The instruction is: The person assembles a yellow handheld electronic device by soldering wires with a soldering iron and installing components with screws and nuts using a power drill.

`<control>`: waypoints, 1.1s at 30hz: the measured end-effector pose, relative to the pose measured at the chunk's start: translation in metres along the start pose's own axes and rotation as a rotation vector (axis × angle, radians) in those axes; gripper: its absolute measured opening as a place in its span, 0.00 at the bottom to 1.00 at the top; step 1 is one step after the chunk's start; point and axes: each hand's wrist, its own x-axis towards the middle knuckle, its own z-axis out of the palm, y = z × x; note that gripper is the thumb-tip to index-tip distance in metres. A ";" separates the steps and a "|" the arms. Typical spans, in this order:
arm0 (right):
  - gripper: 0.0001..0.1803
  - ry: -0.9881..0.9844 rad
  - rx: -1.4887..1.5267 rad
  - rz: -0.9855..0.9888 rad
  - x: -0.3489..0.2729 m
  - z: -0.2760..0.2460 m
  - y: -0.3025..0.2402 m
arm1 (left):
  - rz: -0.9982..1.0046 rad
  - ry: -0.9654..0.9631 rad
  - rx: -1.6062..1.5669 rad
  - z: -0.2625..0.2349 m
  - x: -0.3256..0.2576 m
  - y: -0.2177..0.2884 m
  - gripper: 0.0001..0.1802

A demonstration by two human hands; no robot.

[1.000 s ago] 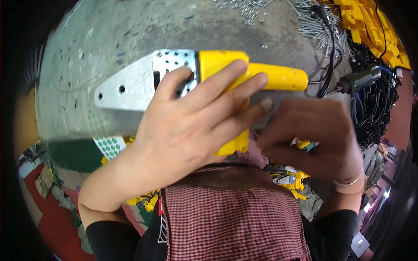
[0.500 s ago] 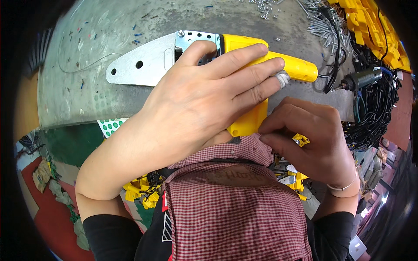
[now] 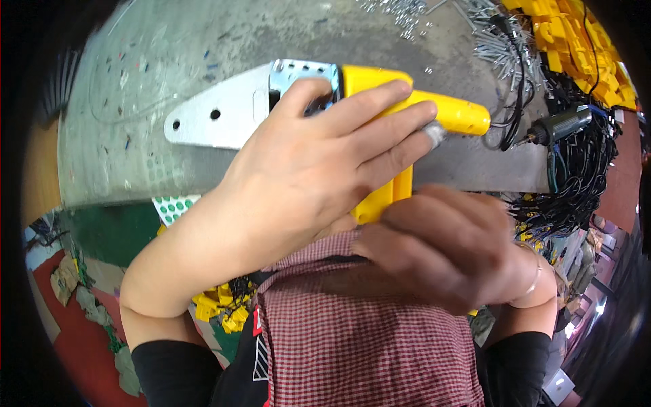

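A pipe welding iron lies across the near part of the metal bench, its pale pointed heating plate [image 3: 234, 102] to the left and its yellow plastic handle [image 3: 458, 115] to the right. My left hand [image 3: 308, 152] is wrapped over the yellow body and the perforated metal bracket [image 3: 302, 68], hiding much of both. One of its fingers has grey tape round it. The lower yellow part [image 3: 401, 186] juts past the bench edge toward me. Just below it is my right hand [image 3: 447, 247], fingers curled and blurred by motion; whether it holds anything is hidden.
Loose screws [image 3: 400, 13] and long bolts [image 3: 502, 51] lie at the back right. Beyond them are piled yellow plastic housings [image 3: 563, 41]. A dark power screwdriver [image 3: 559, 125] rests beside bundled black cables [image 3: 586, 176]. A green-dotted sheet [image 3: 174, 207] hangs at the near edge.
My right hand has moved left and toward me from the lower yellow part. The welding iron appears slightly closer to me and a little tilted, with my left hand still on it.
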 end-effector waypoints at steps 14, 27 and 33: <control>0.06 0.118 -0.212 0.230 0.032 -0.036 0.147 | -0.079 -0.221 -0.032 -0.020 0.009 0.007 0.45; 0.06 0.011 -0.360 0.043 0.046 -0.011 0.184 | -0.097 -0.206 0.109 -0.009 0.010 0.016 0.32; 0.07 0.220 -0.060 0.240 -0.018 -0.051 0.111 | -0.099 -0.188 0.162 -0.004 0.011 0.017 0.29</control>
